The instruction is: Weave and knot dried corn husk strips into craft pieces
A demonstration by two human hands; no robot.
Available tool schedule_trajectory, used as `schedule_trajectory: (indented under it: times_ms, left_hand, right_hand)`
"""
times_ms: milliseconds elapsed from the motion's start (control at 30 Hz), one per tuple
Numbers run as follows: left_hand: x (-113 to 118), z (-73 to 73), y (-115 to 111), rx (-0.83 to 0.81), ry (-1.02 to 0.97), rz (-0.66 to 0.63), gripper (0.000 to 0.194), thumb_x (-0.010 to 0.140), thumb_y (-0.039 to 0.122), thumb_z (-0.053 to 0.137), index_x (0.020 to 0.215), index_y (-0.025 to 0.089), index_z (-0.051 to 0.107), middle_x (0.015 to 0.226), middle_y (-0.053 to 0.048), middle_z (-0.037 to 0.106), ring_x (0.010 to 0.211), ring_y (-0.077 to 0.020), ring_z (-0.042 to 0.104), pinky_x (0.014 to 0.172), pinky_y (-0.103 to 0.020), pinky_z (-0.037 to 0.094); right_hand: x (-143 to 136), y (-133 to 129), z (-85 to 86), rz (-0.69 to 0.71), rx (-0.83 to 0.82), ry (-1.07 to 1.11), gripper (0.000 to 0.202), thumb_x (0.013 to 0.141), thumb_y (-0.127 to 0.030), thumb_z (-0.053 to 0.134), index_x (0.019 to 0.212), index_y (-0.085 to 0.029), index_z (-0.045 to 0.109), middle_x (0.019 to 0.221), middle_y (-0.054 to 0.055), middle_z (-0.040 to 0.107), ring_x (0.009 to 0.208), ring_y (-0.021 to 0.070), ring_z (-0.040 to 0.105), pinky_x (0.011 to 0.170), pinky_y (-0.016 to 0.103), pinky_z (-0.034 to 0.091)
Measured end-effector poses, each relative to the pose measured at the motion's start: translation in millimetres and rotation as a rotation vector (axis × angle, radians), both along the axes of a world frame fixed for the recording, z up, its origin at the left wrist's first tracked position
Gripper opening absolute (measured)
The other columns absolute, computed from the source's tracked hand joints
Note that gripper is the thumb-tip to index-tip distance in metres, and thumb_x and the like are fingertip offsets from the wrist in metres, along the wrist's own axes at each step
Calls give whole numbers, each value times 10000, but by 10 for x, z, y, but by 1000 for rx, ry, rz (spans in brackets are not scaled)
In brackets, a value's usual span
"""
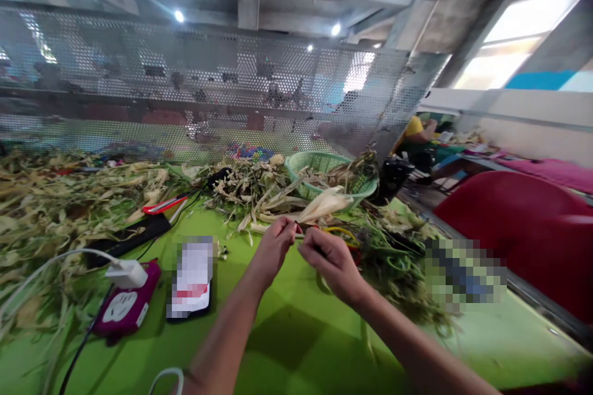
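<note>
Both my hands are closed and close together over the green table (287, 315), at the middle of the head view. My left hand (277, 244) has thumb and fingers pinched together. My right hand (334, 259) is curled, its knuckles toward the left hand. Whatever lies between the fingers is too small or hidden to make out. Just behind them is a pale dried corn husk (327, 203); I cannot tell whether the fingers touch it. Beside my right hand shows a yellow loop (345, 234), like a tool's handle, partly covered.
A green plastic basket (296, 166) holding dried plant matter stands behind the hands. Dried husks (92, 197) heap up at left, greenish stalks (403, 271) at right. A red cutter (165, 204), a phone (192, 278) and a charger (127, 274) on a purple case lie left. Perforated metal screens the back.
</note>
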State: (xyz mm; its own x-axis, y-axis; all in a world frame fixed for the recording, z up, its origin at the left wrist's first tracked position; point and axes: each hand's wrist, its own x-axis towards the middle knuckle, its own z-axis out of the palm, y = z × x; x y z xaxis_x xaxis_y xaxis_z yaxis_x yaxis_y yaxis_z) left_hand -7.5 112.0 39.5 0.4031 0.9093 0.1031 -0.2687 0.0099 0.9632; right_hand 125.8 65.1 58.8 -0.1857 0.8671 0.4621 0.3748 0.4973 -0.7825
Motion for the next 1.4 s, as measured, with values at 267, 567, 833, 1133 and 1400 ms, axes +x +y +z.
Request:
schedule_trajectory:
  times_ms: [267,567,833,1133,1400]
  left_hand:
    - [58,-74,25,86,62,75,193,814,330,505,791,155,581,741,-3,555,704,-136,477,676,-241,376]
    - [25,-152,61,263,380,138,186,832,321,482,751,188,584,654,13,532,656,-144,459,616,-232,349]
    - [-140,91,-111,321,315,-457,190,840,346,560,829,200,682,858,-36,659,797,-170,554,745,-251,398]
    - [36,-30,-41,-248,-266,-239,273,775,417,623,804,166,520,565,89,219,470,-63,123,456,-209,103]
    - [107,-164,15,10,72,64,224,798,384,559,755,166,530,617,51,411,570,-91,325,533,-232,241]
  right_hand:
    - [-99,-52,-80,-7,310,-393,225,872,-177,475,669,-214,386,607,-27,419,566,126,377,556,259,285]
    - [-119,-43,-25,11,229,-405,240,884,-209,490,650,-202,437,620,-13,465,577,128,389,553,261,281]
    - [531,106,318,262,-529,186,305,781,-442,635,679,-184,509,595,-28,467,474,85,334,457,228,261]
    - [199,163,-109,84,-409,670,269,811,-390,600,685,-204,452,622,-33,422,495,89,296,442,220,233]
    - [-35,35,-169,23,-206,386,298,845,-398,606,667,-191,488,634,-24,407,614,128,358,577,251,318]
